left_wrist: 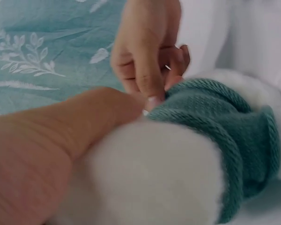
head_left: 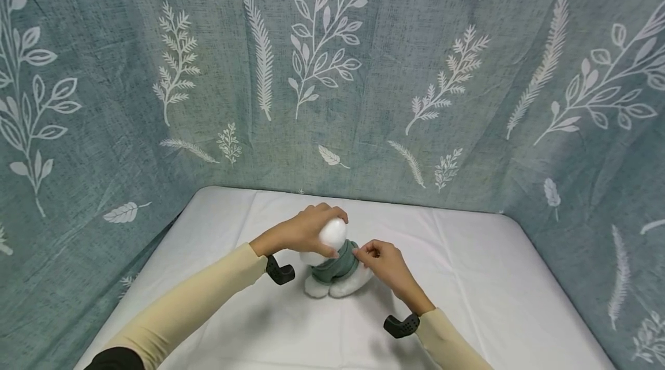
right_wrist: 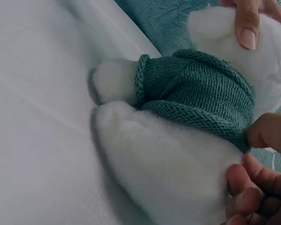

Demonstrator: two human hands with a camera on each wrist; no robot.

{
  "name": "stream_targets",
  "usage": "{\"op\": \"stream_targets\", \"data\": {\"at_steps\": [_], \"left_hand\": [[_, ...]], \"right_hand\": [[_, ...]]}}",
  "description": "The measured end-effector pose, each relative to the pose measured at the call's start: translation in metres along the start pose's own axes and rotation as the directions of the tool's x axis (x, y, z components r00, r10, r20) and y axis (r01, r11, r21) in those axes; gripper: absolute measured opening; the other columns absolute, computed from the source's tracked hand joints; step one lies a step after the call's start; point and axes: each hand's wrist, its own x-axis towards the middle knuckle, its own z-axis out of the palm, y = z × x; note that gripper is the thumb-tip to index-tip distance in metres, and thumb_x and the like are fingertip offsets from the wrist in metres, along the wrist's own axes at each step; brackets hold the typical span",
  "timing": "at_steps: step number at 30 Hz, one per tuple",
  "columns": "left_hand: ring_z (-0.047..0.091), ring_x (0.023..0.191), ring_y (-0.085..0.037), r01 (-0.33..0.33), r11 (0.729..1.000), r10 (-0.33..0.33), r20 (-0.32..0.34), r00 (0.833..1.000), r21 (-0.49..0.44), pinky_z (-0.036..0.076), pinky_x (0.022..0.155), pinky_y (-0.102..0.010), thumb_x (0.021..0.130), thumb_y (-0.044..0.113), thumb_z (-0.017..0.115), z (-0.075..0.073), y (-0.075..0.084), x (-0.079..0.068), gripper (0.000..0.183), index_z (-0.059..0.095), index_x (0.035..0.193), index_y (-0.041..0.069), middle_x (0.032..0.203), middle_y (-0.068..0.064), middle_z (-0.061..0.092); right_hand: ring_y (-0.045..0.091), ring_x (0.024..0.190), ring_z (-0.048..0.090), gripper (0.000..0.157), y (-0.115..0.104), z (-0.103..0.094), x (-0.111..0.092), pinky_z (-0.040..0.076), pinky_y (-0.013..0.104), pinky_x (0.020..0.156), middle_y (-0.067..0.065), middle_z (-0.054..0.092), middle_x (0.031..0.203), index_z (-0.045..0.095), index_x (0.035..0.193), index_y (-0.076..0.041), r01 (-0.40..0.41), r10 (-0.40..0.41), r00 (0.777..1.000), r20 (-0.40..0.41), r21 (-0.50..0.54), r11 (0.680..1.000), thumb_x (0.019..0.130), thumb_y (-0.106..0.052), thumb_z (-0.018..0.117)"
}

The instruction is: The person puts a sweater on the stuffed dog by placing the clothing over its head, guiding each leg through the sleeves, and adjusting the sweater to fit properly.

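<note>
A white plush toy (head_left: pixel 333 234) in a green knitted sweater (head_left: pixel 340 266) is on the white-covered table, its two rounded white limbs pointing toward me. My left hand (head_left: pixel 305 232) grips the toy's white head from the left, thumb on the near side and fingers over the top. At the sweater's right edge, my right hand (head_left: pixel 385 265) pinches the knit between thumb and forefinger. The right wrist view shows the sweater's rolled hem (right_wrist: pixel 192 115) lying across the top of a plump white limb (right_wrist: pixel 154 159). The toy's face cannot be made out.
White cloth (head_left: pixel 467 277) covers the padded table top. Teal fabric with a white leaf print (head_left: pixel 332 145) hangs behind it and along both sides. Each wrist carries a black camera band (head_left: pixel 280 271), close above the cloth.
</note>
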Motion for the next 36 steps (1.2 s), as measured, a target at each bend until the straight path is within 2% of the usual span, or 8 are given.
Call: {"op": "stream_targets", "data": {"at_steps": [4,13,21,26,31,36], "left_hand": [[0.051,0.109,-0.027,-0.002,0.998,0.004,-0.026,1.000,0.055,0.050,0.082,-0.046,0.084,0.035,0.086,0.004,-0.002,0.001,0.062,0.055,0.136,0.024,0.133,-0.007,0.054],[0.053,0.110,-0.027,0.005,0.999,-0.004,-0.026,1.000,0.035,0.052,0.081,-0.045,0.084,0.030,0.085,0.004,-0.006,-0.006,0.058,0.056,0.134,0.024,0.131,-0.008,0.055],[0.053,0.111,-0.027,0.017,0.998,-0.015,-0.032,0.999,0.061,0.053,0.081,-0.043,0.084,0.031,0.086,0.004,-0.007,-0.008,0.059,0.056,0.134,0.024,0.132,-0.007,0.055],[0.053,0.108,-0.028,0.020,0.996,-0.016,-0.042,0.999,0.090,0.052,0.081,-0.043,0.083,0.030,0.086,0.003,-0.007,-0.009,0.059,0.057,0.134,0.026,0.132,-0.007,0.055],[0.053,0.106,-0.028,0.008,0.993,-0.002,-0.047,0.999,0.116,0.050,0.083,-0.044,0.083,0.032,0.086,0.005,-0.006,-0.009,0.060,0.057,0.134,0.025,0.132,-0.007,0.055],[0.053,0.105,-0.026,0.005,0.987,0.004,-0.055,0.998,0.159,0.049,0.084,-0.043,0.083,0.035,0.085,0.010,-0.004,-0.008,0.059,0.055,0.134,0.029,0.132,-0.006,0.055]], "right_hand": [[0.017,0.072,0.057,0.019,0.001,-0.002,-0.002,0.045,0.032,0.065,0.000,0.065,0.077,0.071,0.088,-0.011,-0.020,0.020,1.000,-0.003,-0.028,0.999,0.096,-0.028,0.071],[0.015,0.064,0.047,0.008,0.019,-0.011,-0.014,0.037,0.031,0.057,-0.001,0.059,0.073,0.069,0.078,-0.010,-0.080,0.077,0.997,-0.028,-0.109,0.991,0.084,-0.013,0.065],[0.015,0.060,0.048,0.007,0.018,-0.013,-0.009,0.038,0.031,0.053,-0.001,0.057,0.068,0.067,0.076,-0.013,-0.042,0.036,0.999,-0.034,-0.193,0.980,0.083,-0.013,0.065],[0.015,0.061,0.048,0.017,0.010,-0.011,0.004,0.039,0.031,0.056,-0.001,0.056,0.068,0.070,0.080,-0.013,-0.015,0.004,0.998,-0.057,-0.190,0.982,0.092,-0.025,0.072],[0.016,0.065,0.050,0.025,0.003,-0.006,0.018,0.041,0.032,0.061,0.001,0.061,0.071,0.075,0.085,-0.012,-0.004,0.003,1.000,-0.008,-0.161,0.987,0.097,-0.034,0.072],[0.017,0.072,0.057,0.028,0.006,-0.004,0.032,0.045,0.032,0.064,-0.001,0.070,0.079,0.079,0.086,-0.011,-0.027,0.032,0.999,0.035,-0.152,0.988,0.099,-0.034,0.071]]}}
